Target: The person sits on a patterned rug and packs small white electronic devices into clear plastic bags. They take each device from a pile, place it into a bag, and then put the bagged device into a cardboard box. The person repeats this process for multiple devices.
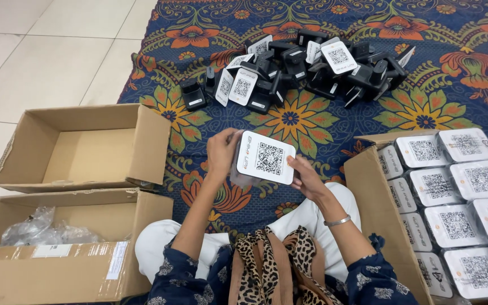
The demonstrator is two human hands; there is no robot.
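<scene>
The left hand (222, 151) and the right hand (306, 176) hold one white square card (265, 157) between them, above the lap — left fingers curled around its left edge and the clear wrap behind it, right fingers pinching its right edge; beyond it, a heap of black stands (312, 68) with like cards lies on the patterned rug (453, 85); at the right, a cardboard box (368, 186) packed with white cards; at the left, an open carton (86, 147), and nearer, a second carton (57, 260) holding clear plastic bags (35, 229).
</scene>
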